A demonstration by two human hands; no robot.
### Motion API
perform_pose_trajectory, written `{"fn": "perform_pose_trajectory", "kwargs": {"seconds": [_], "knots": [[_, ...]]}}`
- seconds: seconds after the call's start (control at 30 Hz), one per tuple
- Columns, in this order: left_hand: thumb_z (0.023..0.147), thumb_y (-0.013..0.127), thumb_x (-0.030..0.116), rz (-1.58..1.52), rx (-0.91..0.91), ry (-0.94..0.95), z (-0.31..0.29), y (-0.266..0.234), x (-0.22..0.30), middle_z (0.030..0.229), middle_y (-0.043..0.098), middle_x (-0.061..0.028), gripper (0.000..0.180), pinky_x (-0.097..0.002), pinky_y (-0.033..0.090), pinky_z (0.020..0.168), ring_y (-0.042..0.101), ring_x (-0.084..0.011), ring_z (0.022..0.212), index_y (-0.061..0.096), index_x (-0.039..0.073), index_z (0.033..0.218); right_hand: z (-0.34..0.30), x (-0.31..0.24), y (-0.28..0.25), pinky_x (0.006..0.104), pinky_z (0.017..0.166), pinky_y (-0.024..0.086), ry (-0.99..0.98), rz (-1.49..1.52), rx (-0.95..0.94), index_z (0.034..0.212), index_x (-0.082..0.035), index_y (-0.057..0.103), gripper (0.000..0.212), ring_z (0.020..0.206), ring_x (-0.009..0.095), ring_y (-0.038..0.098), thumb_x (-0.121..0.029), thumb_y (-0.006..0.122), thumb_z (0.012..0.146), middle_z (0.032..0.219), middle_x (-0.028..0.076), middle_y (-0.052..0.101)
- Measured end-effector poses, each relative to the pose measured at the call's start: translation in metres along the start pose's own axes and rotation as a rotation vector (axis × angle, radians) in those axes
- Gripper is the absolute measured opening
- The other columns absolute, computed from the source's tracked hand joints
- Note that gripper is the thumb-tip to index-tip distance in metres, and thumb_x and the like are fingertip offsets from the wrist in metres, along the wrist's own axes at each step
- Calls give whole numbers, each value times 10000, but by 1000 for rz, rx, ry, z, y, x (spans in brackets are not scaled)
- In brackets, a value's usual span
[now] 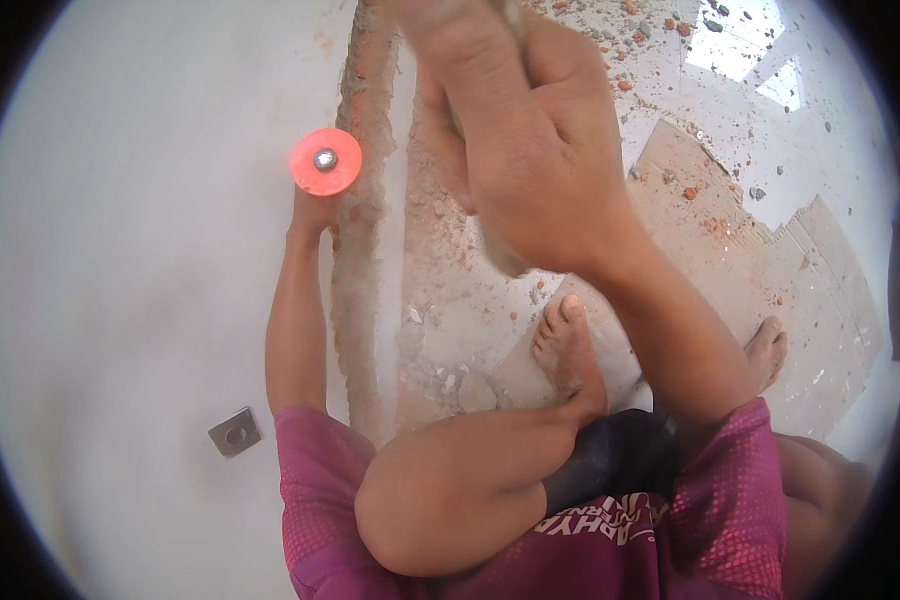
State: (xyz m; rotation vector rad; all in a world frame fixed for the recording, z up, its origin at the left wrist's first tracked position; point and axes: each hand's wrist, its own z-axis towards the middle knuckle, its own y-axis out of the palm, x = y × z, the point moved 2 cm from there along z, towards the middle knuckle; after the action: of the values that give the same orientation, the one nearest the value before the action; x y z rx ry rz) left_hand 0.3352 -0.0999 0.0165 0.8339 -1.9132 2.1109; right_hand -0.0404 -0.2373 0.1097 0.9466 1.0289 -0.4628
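In the head view, the left hand (316, 208) is up between 10 and 11 o'clock, mostly tucked behind a round pink disc (326, 180) with a shiny metal knob (325, 159) in its middle. The disc hides the fingers, so I cannot tell how they are curled. The right hand (545, 150) is big and close at 1 o'clock, curled tight around a handle (505, 262); one end of the handle pokes out under the fist, and the top goes past the edge of the view. A rough brown strip (358, 290), all broken, runs from near 11 o'clock down to 7 o'clock, and the disc covers a bit of it. A white wall (150, 220) fills the 9 o'clock side, with a small gray plate (234, 433) at 8 o'clock. Torn cardboard (680, 180) lies on the floor at 2 o'clock, with red and gray crumbs on it. One bare foot (570, 350) is at 4 o'clock, and a bent knee (410, 500) is near 6 o'clock.
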Motion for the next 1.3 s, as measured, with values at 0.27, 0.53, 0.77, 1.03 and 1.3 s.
{"fn": "perform_pose_trajectory", "kwargs": {"seconds": [0.27, 0.53, 0.77, 1.03, 1.3], "knots": [[885, 656, 48, -61, -86, 97, -1, 12, 46, 1002, 656, -33, 194, -345, 508, 804, 618, -172, 919, 637, 50, 1078, -20, 66, 3, 475, 594, 489, 341, -581, -531, 921, 51, 689, 465, 629, 364, 641, -399, 591, 987, 723, 215, 657], [916, 631, 60, -72, -105, -23, -4, 19, 24, 1080, 650, -56, 240, -357, 506, 867, 624, -193, 979, 630, 49, 1156, -20, 47, 17, 421, 598, 470, 10, -148, -68, 998, 20, 675, 411, 605, 288, 588, -379, 575, 996, 662, 181, 593], [879, 671, 108, -153, -9, -42, -3, 41, 64, 957, 666, -13, 200, -317, 506, 737, 616, -134, 880, 667, 55, 1073, -23, 62, -35, 435, 577, 468, 351, -470, -384, 826, 29, 627, 452, 581, 273, 604, -393, 607, 985, 632, 164, 605], [853, 650, 166, -1042, 204, -97, -15, 74, 26, 612, 482, -26, 174, -313, 421, 483, 436, -137, 495, 570, 72, 731, -31, 28, -77, 291, 510, 387, 491, -275, 44, 764, -28, 570, 457, 556, 77, 462, -421, 630, 990, 593, -27, 475], [633, 817, 225, -64, 53, 405, -75, 157, 140, 588, 488, -70, 340, -380, 435, 488, 537, -273, 524, 497, 110, 637, -41, 39, -99, 264, 485, 347, 497, -358, 69, 788, -49, 557, 404, 540, 52, 422, -385, 654, 991, 604, -39, 467]]}}
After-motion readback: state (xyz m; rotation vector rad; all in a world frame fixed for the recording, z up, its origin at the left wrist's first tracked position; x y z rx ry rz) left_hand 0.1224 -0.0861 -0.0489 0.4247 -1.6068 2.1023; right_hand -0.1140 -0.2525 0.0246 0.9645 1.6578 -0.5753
